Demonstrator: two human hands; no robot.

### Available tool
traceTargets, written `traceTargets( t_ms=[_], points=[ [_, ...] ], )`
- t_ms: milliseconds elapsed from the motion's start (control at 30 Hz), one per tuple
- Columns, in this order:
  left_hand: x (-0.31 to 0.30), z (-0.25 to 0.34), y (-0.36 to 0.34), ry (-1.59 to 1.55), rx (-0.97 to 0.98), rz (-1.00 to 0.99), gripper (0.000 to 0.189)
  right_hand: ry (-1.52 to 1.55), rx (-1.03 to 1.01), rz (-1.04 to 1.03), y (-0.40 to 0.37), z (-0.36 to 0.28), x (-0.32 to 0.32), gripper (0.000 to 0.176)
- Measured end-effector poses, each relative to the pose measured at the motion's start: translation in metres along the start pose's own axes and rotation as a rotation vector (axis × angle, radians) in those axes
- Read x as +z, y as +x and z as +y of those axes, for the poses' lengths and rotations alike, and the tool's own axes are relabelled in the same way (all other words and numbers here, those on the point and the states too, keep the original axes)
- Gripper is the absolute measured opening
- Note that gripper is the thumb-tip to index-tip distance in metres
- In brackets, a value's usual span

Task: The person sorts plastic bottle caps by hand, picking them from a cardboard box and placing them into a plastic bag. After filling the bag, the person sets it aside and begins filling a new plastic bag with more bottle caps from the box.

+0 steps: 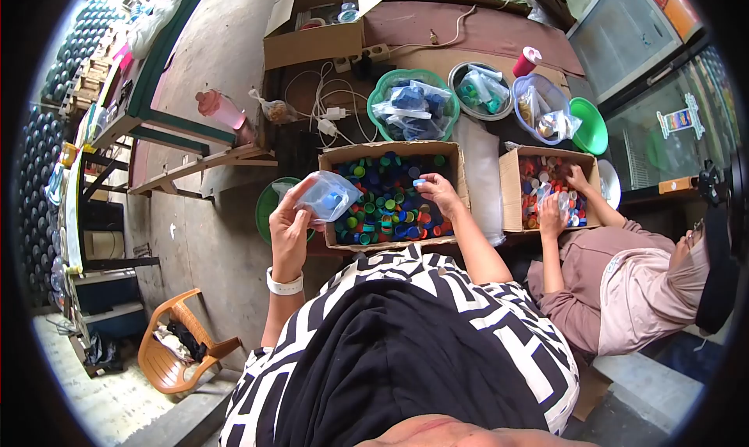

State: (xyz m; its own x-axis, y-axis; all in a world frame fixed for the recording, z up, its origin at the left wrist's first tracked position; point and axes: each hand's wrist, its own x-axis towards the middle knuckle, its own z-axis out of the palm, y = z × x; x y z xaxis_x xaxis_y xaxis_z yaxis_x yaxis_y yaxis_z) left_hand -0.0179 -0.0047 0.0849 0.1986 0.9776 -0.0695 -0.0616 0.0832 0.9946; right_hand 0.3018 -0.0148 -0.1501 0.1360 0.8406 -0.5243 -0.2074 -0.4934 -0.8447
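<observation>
My left hand (294, 222) grips a clear plastic bag (328, 201) with a few blue bottle caps inside. The bag hangs over the left edge of a cardboard box (460, 174) full of loose bottle caps (382, 205) in blue, green, orange and other colours. Over the right part of that box, my right hand (439, 195) pinches a light blue bottle cap (420, 182) between its fingertips. The cap is apart from the bag.
At my right a person (608, 267) handles a bag over a second box (511, 189) of caps. Behind the boxes stand a green basin (373, 119) of filled bags, a metal bowl (507, 108), a purple basket (538, 84) and white cables (320, 96). A green tub (265, 213) is at the left.
</observation>
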Motion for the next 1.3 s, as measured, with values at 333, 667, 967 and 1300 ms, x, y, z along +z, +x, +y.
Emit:
traceTargets(
  t_ms=[333,667,967,1300],
  points=[
    [-0.005,0.014,0.038,-0.032,-0.043,-0.156,0.041,0.274,-0.008,0.171,0.023,0.029,0.001,0.027],
    [0.005,-0.027,0.040,0.105,-0.057,-0.422,0.031,-1.116,-0.305,0.382,0.038,0.032,0.028,0.024],
    [0.012,-0.062,0.015,0.073,-0.248,-0.382,0.040,-0.152,0.153,0.039,0.011,0.011,-0.004,0.028],
    [0.041,-0.071,-0.003,0.093,-0.119,-0.320,0.052,0.034,0.104,-0.141,-0.022,0.006,-0.034,0.029]
  ],
)
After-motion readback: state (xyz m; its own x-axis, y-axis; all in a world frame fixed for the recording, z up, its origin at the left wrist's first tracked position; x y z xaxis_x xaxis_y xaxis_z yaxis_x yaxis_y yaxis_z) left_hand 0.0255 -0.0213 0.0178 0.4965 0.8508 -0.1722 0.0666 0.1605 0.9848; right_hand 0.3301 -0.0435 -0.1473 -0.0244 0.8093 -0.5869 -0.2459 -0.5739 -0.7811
